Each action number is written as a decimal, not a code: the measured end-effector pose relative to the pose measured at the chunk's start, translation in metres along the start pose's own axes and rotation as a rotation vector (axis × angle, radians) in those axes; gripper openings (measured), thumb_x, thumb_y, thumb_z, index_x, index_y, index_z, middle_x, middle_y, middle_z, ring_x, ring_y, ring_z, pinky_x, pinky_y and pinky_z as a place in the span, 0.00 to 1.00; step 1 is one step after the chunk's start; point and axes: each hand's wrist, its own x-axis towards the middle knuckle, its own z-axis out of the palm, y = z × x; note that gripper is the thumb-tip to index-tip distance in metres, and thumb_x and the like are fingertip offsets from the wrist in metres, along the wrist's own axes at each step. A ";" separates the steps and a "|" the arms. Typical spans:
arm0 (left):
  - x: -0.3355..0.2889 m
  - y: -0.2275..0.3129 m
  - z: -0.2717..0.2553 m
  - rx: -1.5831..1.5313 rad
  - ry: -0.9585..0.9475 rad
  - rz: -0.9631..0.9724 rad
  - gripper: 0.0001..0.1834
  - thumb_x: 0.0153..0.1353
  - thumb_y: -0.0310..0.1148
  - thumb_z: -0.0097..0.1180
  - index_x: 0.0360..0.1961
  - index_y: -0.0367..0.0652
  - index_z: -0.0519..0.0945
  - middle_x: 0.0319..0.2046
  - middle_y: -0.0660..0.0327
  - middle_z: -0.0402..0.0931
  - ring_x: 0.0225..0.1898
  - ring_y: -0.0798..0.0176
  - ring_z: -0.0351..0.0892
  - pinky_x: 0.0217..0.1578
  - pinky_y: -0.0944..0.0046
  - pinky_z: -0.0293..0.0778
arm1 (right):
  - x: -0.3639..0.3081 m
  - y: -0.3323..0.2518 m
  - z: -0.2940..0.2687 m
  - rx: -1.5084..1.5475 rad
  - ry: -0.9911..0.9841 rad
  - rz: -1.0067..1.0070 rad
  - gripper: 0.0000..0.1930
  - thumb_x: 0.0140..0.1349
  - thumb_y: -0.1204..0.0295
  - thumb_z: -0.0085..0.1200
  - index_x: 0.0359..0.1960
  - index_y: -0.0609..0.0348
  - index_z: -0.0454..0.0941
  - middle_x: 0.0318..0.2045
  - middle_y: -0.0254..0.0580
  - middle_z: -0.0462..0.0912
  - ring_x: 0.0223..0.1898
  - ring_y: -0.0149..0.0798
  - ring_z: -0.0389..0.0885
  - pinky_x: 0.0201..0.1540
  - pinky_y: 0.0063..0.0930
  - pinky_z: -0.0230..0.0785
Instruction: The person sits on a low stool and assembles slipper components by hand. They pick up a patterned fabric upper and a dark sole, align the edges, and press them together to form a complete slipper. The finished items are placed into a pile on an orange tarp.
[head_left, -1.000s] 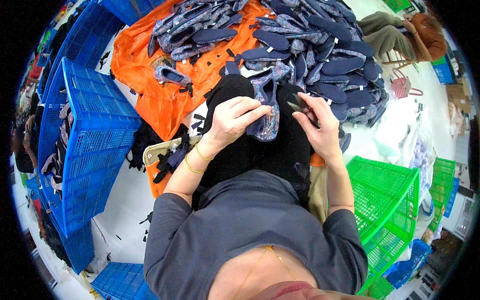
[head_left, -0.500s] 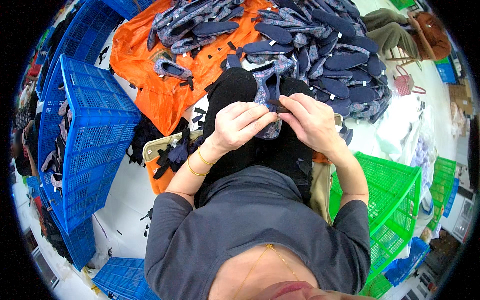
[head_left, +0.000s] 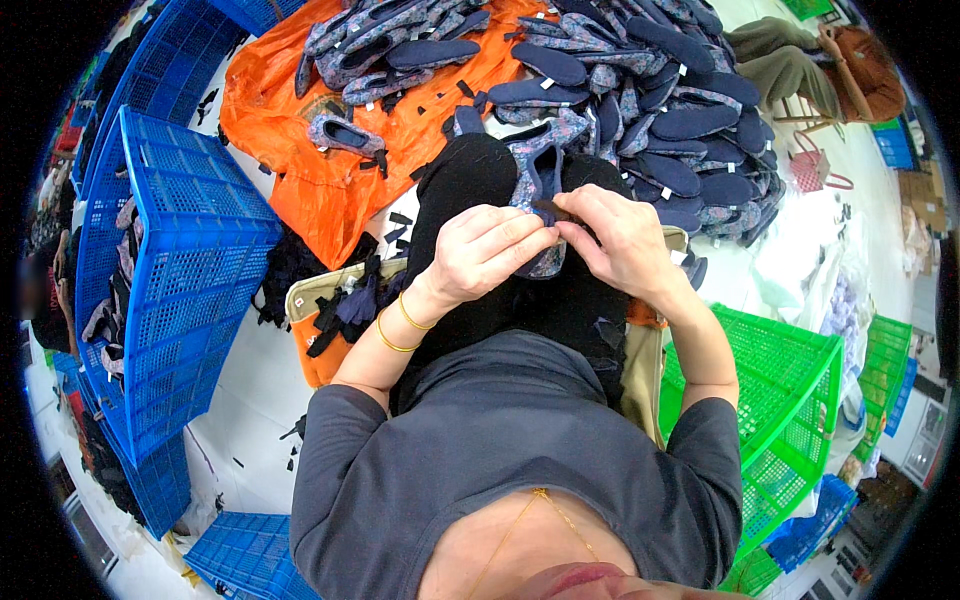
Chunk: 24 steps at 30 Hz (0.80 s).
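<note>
A blue floral slipper (head_left: pixel 543 172) with a dark lining lies across my lap between my black-trousered knees. Over its opening, my two hands meet at the fingertips. My left hand (head_left: pixel 488 245) is closed, its fingers pressed together at the slipper's edge; what its fingertips pinch is partly hidden. My right hand (head_left: pixel 618 236) pinches a small dark fabric strip (head_left: pixel 547 209) just above the slipper. The back part of the slipper shows below my fingers.
A big pile of floral slippers (head_left: pixel 690 122) lies ahead, partly on an orange plastic sheet (head_left: pixel 262 120). Blue crates (head_left: pixel 195 270) stand at left, a green crate (head_left: pixel 760 385) at right. Dark scraps (head_left: pixel 355 305) lie by my left thigh. Another person (head_left: pixel 868 75) sits far right.
My right fingers have shifted slightly left and curled in over the dark strip, so less of it shows. The seated person's arm has come into sight.
</note>
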 end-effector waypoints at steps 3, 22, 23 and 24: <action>-0.002 0.003 -0.001 -0.039 -0.029 0.033 0.13 0.47 0.28 0.60 0.37 0.43 0.83 0.35 0.63 0.79 0.34 0.64 0.80 0.31 0.66 0.76 | -0.006 0.008 0.004 0.049 0.043 0.016 0.11 0.56 0.72 0.60 0.40 0.58 0.76 0.29 0.42 0.77 0.29 0.43 0.80 0.29 0.32 0.72; 0.040 -0.024 0.001 -0.473 -0.602 -0.558 0.21 0.54 0.41 0.67 0.44 0.41 0.77 0.26 0.62 0.72 0.25 0.72 0.70 0.25 0.70 0.67 | -0.077 0.015 0.037 0.818 0.320 0.627 0.18 0.62 0.74 0.58 0.53 0.63 0.73 0.35 0.30 0.75 0.35 0.24 0.72 0.39 0.19 0.66; 0.040 -0.029 -0.001 -0.557 -0.626 -0.600 0.20 0.55 0.41 0.67 0.44 0.41 0.77 0.26 0.64 0.71 0.25 0.73 0.69 0.25 0.72 0.66 | -0.074 0.016 0.038 0.654 0.298 0.547 0.18 0.62 0.73 0.58 0.53 0.62 0.74 0.36 0.31 0.75 0.35 0.25 0.72 0.39 0.20 0.67; 0.034 -0.033 0.000 -0.664 -0.675 -0.706 0.18 0.58 0.39 0.64 0.44 0.40 0.77 0.28 0.69 0.71 0.27 0.77 0.66 0.27 0.74 0.65 | -0.073 0.013 0.039 0.545 0.289 0.523 0.16 0.61 0.73 0.59 0.51 0.60 0.76 0.37 0.32 0.76 0.34 0.24 0.73 0.37 0.19 0.67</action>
